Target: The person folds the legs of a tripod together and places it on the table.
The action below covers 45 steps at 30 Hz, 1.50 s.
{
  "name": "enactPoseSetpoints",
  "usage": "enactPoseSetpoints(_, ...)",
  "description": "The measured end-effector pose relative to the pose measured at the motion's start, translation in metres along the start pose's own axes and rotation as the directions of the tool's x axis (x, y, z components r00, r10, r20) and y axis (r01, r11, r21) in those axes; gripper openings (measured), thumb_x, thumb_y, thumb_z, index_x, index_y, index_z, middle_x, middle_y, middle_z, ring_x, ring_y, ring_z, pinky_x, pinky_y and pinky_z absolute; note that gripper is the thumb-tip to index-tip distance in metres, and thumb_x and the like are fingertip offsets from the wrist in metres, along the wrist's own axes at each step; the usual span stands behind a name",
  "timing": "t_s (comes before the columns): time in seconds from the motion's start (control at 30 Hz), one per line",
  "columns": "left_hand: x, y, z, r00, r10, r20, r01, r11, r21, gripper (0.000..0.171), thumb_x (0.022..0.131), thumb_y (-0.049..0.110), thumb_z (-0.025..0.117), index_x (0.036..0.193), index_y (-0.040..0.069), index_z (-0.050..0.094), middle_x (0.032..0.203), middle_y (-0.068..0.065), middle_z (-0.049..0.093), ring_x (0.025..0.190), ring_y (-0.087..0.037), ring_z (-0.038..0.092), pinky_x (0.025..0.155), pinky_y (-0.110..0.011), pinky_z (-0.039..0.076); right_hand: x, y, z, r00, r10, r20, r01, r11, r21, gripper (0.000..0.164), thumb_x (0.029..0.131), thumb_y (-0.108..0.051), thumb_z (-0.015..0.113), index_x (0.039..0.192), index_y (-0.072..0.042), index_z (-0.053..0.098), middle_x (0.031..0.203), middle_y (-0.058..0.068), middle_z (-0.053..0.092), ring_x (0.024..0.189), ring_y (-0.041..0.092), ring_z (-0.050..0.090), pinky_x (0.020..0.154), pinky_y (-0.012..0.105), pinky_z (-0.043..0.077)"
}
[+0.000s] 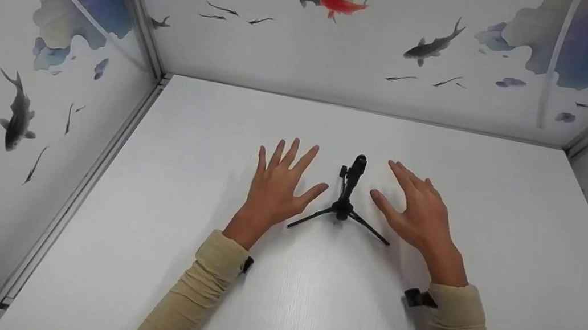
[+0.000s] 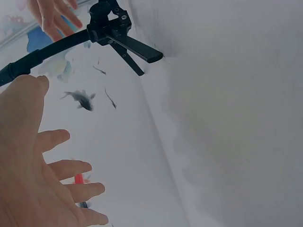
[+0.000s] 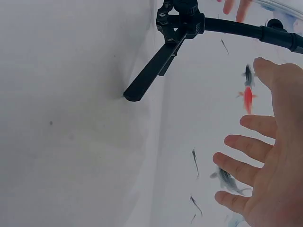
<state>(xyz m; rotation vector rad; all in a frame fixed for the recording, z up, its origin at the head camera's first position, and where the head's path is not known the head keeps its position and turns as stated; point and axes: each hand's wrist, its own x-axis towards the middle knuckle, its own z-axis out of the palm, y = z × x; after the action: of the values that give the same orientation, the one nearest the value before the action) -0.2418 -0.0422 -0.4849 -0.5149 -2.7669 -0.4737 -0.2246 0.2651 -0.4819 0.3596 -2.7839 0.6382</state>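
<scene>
A small black tripod [image 1: 344, 206] stands upright on the white table, its legs spread and its post rising between the two hands. To its left, my left hand [image 1: 280, 186] hovers with fingers spread and the thumb pointing toward the post. My right hand [image 1: 417, 208] is on the other side, fingers extended, thumb also turned toward the tripod. Both wrist views show empty palms; in the left wrist view the thumb tip overlaps the tripod's dark post [image 2: 42, 54]. The right wrist view shows a flat leg [image 3: 149, 75] reaching down to the table.
White panels printed with fish and blue leaves enclose the table [image 1: 275, 300] at the back and sides. A metal frame post [image 1: 141, 5] stands at the back left corner. Dark wrist devices [image 1: 419, 299] show at the tan sleeves.
</scene>
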Motion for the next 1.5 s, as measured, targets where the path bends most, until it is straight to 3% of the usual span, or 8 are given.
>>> enactPoseSetpoints(0.13,-0.001,0.003,0.000,1.000,0.011,0.014,-0.010,0.999,-0.049,0.078,0.106,0.072,0.049,0.170,0.029,0.037,0.173,-0.016,0.041,0.162,-0.040,0.038,0.131,-0.069,0.023,-0.001,-0.005,-0.001,0.999,0.001,-0.044,-0.001,1.000,0.015,0.070,0.105,-0.058,0.065,0.165,-0.028,0.047,0.160,0.015,0.060,0.142,0.043,0.060,0.111,0.068,0.049)
enactPoseSetpoints(0.33,-0.002,0.007,0.002,0.998,0.060,-0.005,-0.060,0.994,-0.091,0.075,0.107,0.068,0.052,0.166,0.022,0.046,0.167,-0.016,0.051,0.154,-0.037,0.052,0.128,-0.064,0.035,-0.001,-0.011,-0.002,0.989,-0.055,-0.136,0.062,0.997,0.048,0.063,0.104,-0.047,0.072,0.160,-0.026,0.055,0.143,0.013,0.072,0.130,0.036,0.069,0.094,0.063,0.059)
enactPoseSetpoints(0.53,-0.003,0.011,0.006,0.996,0.089,-0.020,-0.091,0.981,-0.169,0.070,0.107,0.062,0.057,0.160,0.016,0.054,0.158,-0.016,0.060,0.144,-0.033,0.062,0.124,-0.059,0.043,-0.001,-0.016,-0.003,0.981,-0.080,-0.177,0.096,0.992,0.081,0.058,0.103,-0.041,0.074,0.157,-0.026,0.059,0.143,0.004,0.074,0.121,0.032,0.073,0.089,0.058,0.059)
enactPoseSetpoints(0.8,-0.006,0.016,0.009,0.996,0.080,0.038,-0.069,0.967,-0.246,0.062,0.109,0.059,0.057,0.151,0.014,0.064,0.148,-0.009,0.070,0.136,-0.028,0.069,0.115,-0.045,0.054,-0.001,-0.022,-0.002,0.976,-0.112,-0.189,0.140,0.980,0.142,0.058,0.100,-0.035,0.080,0.153,-0.023,0.063,0.139,0.001,0.076,0.116,0.025,0.076,0.091,0.050,0.063)
enactPoseSetpoints(1.2,-0.008,0.021,0.013,0.993,0.083,0.090,-0.055,0.958,-0.281,0.060,0.109,0.059,0.056,0.144,0.013,0.069,0.139,-0.009,0.076,0.131,-0.025,0.072,0.111,-0.043,0.057,0.000,-0.029,0.000,0.961,-0.167,-0.221,0.211,0.958,0.195,0.055,0.098,-0.026,0.083,0.150,-0.020,0.066,0.132,0.002,0.080,0.108,0.023,0.077,0.083,0.044,0.065)
enactPoseSetpoints(1.5,-0.006,0.023,0.017,0.988,0.125,0.086,-0.093,0.947,-0.309,0.040,0.108,0.041,0.068,0.130,0.009,0.077,0.124,-0.005,0.082,0.116,-0.024,0.077,0.100,-0.041,0.061,0.000,-0.034,0.004,0.953,-0.187,-0.240,0.243,0.943,0.229,0.052,0.098,-0.021,0.083,0.148,-0.018,0.068,0.129,0.001,0.081,0.103,0.021,0.078,0.075,0.043,0.065)
